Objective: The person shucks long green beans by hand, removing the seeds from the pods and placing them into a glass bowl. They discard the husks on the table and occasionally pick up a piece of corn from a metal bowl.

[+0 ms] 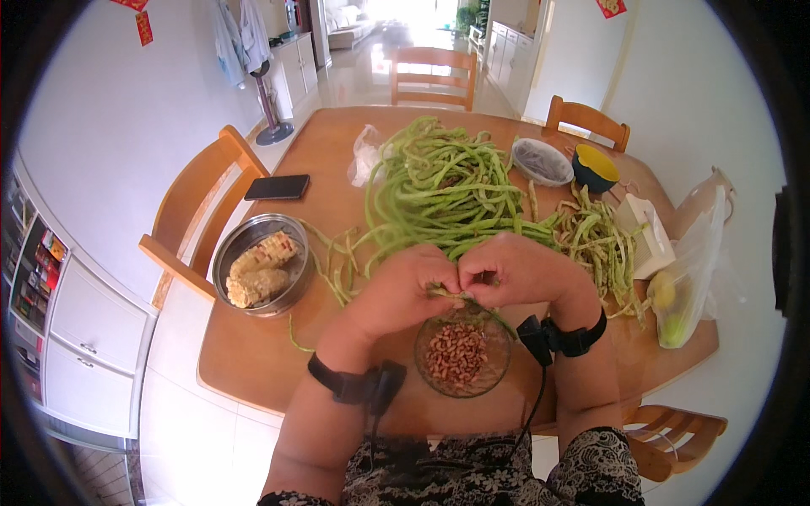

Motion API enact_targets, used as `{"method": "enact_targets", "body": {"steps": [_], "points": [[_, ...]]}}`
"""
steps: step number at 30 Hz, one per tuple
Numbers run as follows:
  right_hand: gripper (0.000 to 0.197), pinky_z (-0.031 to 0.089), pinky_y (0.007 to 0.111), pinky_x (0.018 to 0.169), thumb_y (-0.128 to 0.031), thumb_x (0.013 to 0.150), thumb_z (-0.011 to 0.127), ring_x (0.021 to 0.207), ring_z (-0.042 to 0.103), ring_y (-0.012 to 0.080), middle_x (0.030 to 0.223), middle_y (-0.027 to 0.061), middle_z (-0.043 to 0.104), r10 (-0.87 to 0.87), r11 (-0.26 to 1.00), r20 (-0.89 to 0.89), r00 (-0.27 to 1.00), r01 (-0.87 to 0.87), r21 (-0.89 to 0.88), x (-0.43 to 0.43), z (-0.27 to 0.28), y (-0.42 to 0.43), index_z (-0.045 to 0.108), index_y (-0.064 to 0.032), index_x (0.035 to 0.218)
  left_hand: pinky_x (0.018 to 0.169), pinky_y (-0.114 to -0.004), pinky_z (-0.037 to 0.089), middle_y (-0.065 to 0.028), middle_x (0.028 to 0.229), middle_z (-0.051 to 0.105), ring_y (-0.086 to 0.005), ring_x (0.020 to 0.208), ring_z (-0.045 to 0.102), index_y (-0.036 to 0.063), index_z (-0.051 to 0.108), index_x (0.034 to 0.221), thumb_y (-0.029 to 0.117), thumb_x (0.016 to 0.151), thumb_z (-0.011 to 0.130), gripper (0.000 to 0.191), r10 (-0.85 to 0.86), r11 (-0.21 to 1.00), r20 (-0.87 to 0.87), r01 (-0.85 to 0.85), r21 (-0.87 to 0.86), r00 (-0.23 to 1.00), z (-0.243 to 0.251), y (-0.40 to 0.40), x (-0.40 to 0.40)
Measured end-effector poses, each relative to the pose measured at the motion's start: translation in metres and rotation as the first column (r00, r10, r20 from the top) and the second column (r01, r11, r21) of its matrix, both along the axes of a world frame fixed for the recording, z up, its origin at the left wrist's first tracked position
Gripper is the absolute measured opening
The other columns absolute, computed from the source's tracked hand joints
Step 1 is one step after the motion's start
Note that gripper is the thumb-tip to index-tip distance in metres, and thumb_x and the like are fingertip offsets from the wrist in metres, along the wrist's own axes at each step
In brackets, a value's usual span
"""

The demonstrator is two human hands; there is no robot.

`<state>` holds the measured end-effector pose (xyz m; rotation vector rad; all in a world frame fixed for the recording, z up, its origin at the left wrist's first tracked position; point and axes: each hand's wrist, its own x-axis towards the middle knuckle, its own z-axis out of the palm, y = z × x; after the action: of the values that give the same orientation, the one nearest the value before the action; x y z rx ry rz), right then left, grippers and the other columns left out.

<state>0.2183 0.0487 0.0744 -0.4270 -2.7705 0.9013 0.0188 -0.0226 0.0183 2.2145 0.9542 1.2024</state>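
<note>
My left hand (pixel 421 281) and my right hand (pixel 506 272) meet fingertip to fingertip, pinching a green bean pod (pixel 448 293) between them. Directly below them stands a clear glass bowl (pixel 503 364) with reddish-brown shelled beans (pixel 457 355) in it. Beyond my hands lies a large heap of long green bean pods (pixel 449 183). A smaller pile of opened, yellowish pods (pixel 607 253) lies to the right, beside my right forearm. Part of the held pod is hidden by my fingers.
A metal pan (pixel 307 278) with corn cobs (pixel 262 269) and a black phone (pixel 277 187) are at the left. A thin plastic bag (pixel 365 158), a lined bowl (pixel 542 162), a yellow-and-blue bowl (pixel 595 168), a white container (pixel 644 237) and a bag of produce (pixel 686 284) stand around the heap. Wooden chairs (pixel 433 57) surround the table.
</note>
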Motion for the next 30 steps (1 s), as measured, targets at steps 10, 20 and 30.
{"method": "enact_targets", "body": {"steps": [10, 20, 30], "points": [[0.015, 0.047, 0.028, 0.06, -0.016, 0.081, 0.07, 0.064, 0.059, 0.0112, 0.072, 0.0048, 0.063, -0.067, 0.987, 0.069, 0.995, 0.076, -0.142, 0.01, 0.006, 0.005, 0.063, -0.0034, 0.086, 0.07, -0.033, 0.047, -0.0097, 0.079, 0.061, -0.0227, 0.077, 0.06, 0.0043, 0.063, 0.087, 0.007, 0.075, 0.072, 0.015, 0.2, 0.967, 0.088, -0.182, -0.179, 0.976, 0.007, -0.007, -0.009], [0.02, 0.044, 0.035, 0.059, -0.021, 0.081, 0.065, 0.062, 0.058, 0.0253, 0.07, 0.0128, 0.059, -0.037, 0.999, -0.066, 0.997, 0.039, 0.035, 0.002, -0.002, 0.008, 0.059, -0.0019, 0.083, 0.073, -0.032, 0.049, -0.0104, 0.084, 0.066, -0.023, 0.08, 0.064, 0.003, 0.066, 0.093, 0.004, 0.075, 0.071, 0.019, 0.203, 0.977, 0.126, -0.191, -0.099, 0.971, 0.001, -0.003, -0.005], [0.022, 0.045, 0.035, 0.06, -0.023, 0.08, 0.067, 0.063, 0.057, 0.0242, 0.07, 0.0122, 0.058, -0.154, 0.98, -0.086, 0.984, 0.141, -0.139, 0.003, -0.001, 0.007, 0.06, -0.0025, 0.083, 0.073, -0.031, 0.049, -0.0105, 0.085, 0.066, -0.0234, 0.08, 0.064, 0.0026, 0.067, 0.089, 0.004, 0.074, 0.073, 0.016, 0.26, 0.96, 0.208, -0.229, -0.162, 0.943, 0.007, -0.005, -0.007]]}}
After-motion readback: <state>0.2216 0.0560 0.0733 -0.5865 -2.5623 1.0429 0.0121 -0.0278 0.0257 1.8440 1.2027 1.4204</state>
